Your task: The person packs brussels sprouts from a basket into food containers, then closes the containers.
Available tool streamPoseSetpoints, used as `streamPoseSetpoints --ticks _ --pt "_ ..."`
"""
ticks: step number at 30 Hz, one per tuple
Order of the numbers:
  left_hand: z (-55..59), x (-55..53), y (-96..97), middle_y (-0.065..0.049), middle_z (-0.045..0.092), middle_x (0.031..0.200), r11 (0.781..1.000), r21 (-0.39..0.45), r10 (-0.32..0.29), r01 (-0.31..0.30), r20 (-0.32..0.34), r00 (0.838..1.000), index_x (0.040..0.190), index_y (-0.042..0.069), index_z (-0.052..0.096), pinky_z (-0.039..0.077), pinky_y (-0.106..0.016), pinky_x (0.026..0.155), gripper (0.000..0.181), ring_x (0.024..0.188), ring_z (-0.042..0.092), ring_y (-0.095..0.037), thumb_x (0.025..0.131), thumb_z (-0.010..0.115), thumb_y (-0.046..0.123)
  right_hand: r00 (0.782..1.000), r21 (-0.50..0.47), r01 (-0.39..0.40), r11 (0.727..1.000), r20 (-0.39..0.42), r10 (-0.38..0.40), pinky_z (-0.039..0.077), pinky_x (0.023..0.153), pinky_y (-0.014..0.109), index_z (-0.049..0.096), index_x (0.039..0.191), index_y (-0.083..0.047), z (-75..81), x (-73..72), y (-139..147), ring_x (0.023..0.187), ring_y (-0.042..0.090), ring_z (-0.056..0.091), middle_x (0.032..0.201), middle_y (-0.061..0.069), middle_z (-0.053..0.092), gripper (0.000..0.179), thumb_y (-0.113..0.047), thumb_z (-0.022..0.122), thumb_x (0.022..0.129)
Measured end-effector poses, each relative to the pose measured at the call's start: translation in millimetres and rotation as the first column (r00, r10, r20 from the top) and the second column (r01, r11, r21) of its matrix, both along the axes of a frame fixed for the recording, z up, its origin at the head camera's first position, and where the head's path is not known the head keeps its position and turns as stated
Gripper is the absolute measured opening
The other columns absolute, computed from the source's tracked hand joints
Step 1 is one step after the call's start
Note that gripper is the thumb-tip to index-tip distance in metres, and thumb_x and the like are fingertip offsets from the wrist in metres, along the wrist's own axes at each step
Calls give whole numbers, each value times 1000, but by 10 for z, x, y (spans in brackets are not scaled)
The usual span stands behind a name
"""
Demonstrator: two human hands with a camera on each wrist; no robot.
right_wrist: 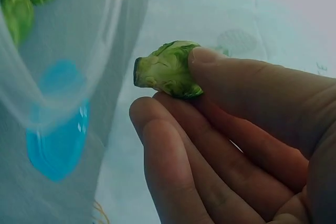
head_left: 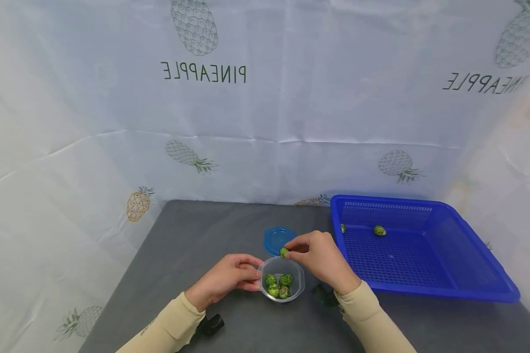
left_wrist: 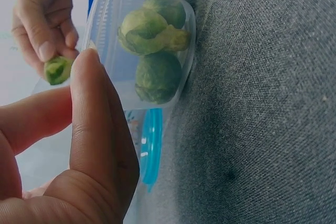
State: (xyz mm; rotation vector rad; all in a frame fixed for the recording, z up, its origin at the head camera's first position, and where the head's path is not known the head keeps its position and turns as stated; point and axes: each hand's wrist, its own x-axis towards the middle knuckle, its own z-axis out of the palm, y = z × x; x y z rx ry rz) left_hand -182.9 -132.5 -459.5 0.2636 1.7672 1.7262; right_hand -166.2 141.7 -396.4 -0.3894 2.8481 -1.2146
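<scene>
Your right hand [head_left: 320,258] is gripping a leafy sprout [right_wrist: 173,69]; left hand [head_left: 229,277], the clear tub [head_left: 297,282] between them.
Right-wrist view, unlike head, is showing the blunt stem [right_wrist: 139,72].

The clear plastic tub [head_left: 299,284] can be entered from above; round green sprouts [head_left: 285,280] take up its bottom, leaving room between them and the rim. The left hand [head_left: 234,274] blocks its left side. The right hand [head_left: 322,257] covers the far right approach. On the far side, a flat blue plastic lid [head_left: 273,239] lies close by. To the right, the walls of the blue perforated plastic basket [head_left: 481,260] bar a low sideways pass, though its top is open. Free grey worktop [head_left: 198,235] stretches left and near.
</scene>
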Motion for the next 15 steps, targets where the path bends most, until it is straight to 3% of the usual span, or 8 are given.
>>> streamPoseSetpoints --ticks 8,15 --pt "0 -17 20 -8 79 103 1000 1 -8 8 -1 1000 141 -4 64 69 -32 89 40 90 76 -14 106 70 14 999 16 -49 999 15 49 67 74 25 87 105 -17 -191 33 -109 86 8 77 97 -3 83 11 -17 85 94" --pt "-13 -15 10 -10 79 102 1000 2 -3 3 3 1000 140 -5 65 69 -31 87 40 88 76 -14 105 70 14 996 30 -84 996 34 82 66 72 24 87 106 -15 -265 38 -161 83 6 76 96 -3 83 11 -16 84 95"
